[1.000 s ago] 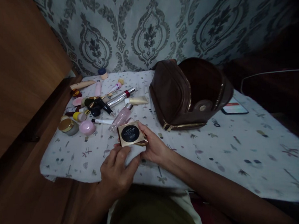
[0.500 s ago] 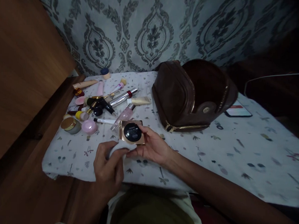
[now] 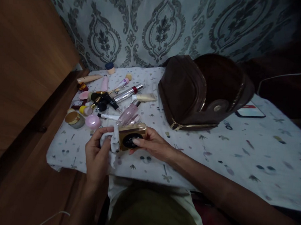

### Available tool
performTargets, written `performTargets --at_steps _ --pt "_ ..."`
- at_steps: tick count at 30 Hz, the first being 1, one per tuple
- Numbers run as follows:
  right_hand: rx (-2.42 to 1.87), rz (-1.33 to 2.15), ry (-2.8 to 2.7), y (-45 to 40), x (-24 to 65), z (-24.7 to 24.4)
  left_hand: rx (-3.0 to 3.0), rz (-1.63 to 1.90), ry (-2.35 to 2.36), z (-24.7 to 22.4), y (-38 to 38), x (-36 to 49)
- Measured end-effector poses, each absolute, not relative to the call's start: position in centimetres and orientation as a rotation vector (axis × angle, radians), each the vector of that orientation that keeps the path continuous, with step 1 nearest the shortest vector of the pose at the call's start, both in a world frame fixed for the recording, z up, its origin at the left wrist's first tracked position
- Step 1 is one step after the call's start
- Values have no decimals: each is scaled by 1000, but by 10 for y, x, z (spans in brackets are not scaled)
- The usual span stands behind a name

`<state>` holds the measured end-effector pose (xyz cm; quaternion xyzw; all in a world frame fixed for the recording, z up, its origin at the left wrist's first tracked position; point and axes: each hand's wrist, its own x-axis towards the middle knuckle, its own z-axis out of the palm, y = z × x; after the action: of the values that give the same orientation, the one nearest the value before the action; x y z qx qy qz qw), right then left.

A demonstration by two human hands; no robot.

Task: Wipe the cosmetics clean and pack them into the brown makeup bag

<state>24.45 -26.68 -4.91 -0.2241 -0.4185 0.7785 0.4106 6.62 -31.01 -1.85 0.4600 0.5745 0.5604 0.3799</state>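
A gold powder compact with a round black label is gripped in my right hand, the thumb lying across the label. My left hand pinches a white cloth and presses it against the compact's left edge. Both hands are above the front edge of the cloth-covered table. Just behind them lie a pink bottle, a slim white tube and a round pink container.
A brown leather bag stands unzipped right of the middle. Several cosmetics, including a gold-lidded jar and a cream tube, lie at the left. A phone rests behind the bag's right side, and a wooden cabinet borders the left.
The compact has tilted, and my right thumb has come over its label. My left hand has moved the cloth from the lower edge up to the left edge. The view has shifted slightly.
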Motion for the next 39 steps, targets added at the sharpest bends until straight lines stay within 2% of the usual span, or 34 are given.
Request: performTargets --at_steps 3,7,14,19,25,32,39 --pt "-716 1648 -1312 -268 247 -46 1330 1442 1489 -13 -308 64" --pt "-790 1221 -1618 -270 251 -45 1846 1439 1540 -5 -308 64" --pt "-838 983 -1768 -270 249 -55 2499 1323 1437 -9 -319 87" --pt "-823 1085 -1649 -271 250 -52 2754 1360 1346 -12 -321 99" --pt "-803 1173 -1547 -269 249 -43 2362 1440 1543 -11 -302 73" --pt "-645 1776 -786 -265 243 -39 1751 1460 1379 -30 -298 81" --pt "-688 1940 -266 -255 245 -44 2157 1416 1476 -44 -312 103"
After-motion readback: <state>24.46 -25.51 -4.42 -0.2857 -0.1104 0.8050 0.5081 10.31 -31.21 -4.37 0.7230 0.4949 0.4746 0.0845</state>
